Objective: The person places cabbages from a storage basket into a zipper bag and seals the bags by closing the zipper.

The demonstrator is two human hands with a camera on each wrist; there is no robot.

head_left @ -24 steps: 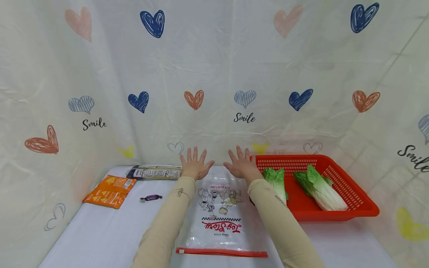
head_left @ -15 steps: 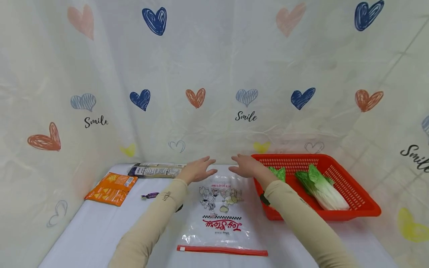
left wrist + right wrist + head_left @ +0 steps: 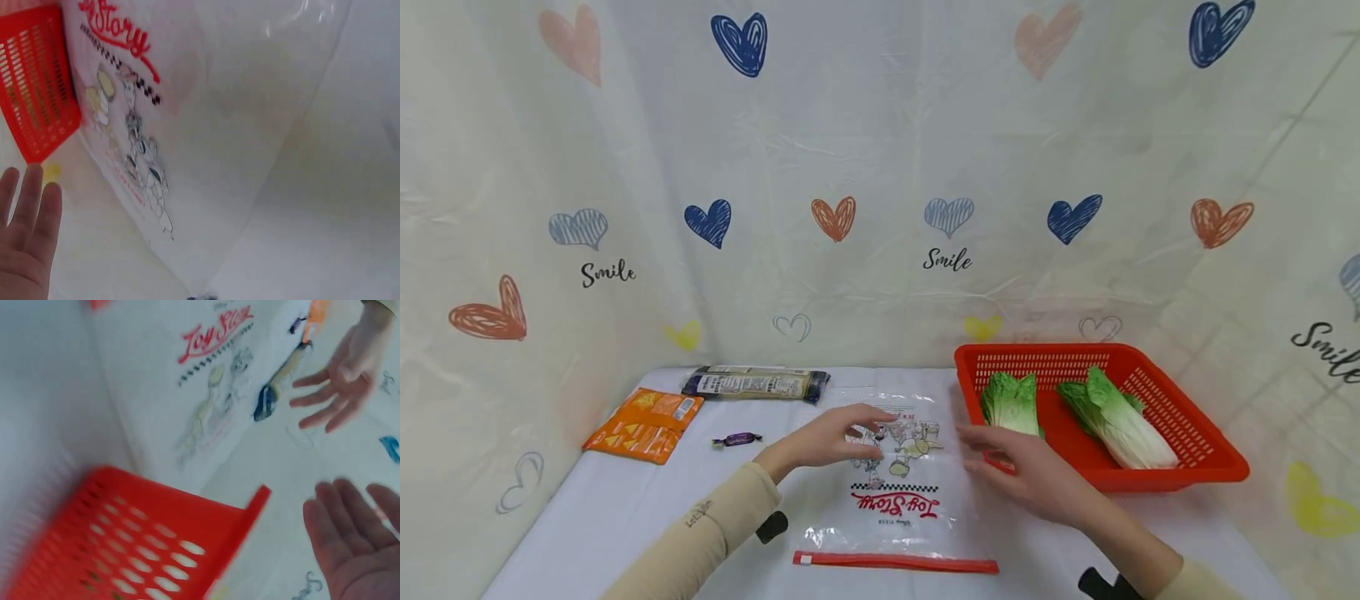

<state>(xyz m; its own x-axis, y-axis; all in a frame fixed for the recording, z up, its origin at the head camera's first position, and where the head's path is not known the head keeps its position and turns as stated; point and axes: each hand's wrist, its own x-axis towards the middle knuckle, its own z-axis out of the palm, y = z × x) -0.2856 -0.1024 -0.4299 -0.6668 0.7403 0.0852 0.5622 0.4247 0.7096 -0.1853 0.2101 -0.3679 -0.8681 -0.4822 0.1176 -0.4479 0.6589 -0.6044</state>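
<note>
A clear zip bag (image 3: 895,533) with a red slider strip and cartoon print lies flat in the middle of the table. Over its left side hovers my left hand (image 3: 827,437), fingers loosely extended and holding nothing. My right hand (image 3: 1030,471) is above the bag's right edge, close to the front left corner of the red basket (image 3: 1195,479), with relaxed fingers and nothing in them. Two heads of napa cabbage lie in the basket: one (image 3: 1011,400) at its left, partly hidden by my right hand, the other (image 3: 1123,425) nearer the middle. In the right wrist view both hands appear with fingers extended.
On the left side of the table lie an orange snack packet (image 3: 643,425), a small purple wrapped candy (image 3: 737,439) and a long dark-ended packet (image 3: 752,383). A heart-printed curtain (image 3: 880,167) stands behind and along both sides.
Both hands have come back toward me and lower, from outstretched at the table's far side to over the bag. The packets, bag and basket stay in place.
</note>
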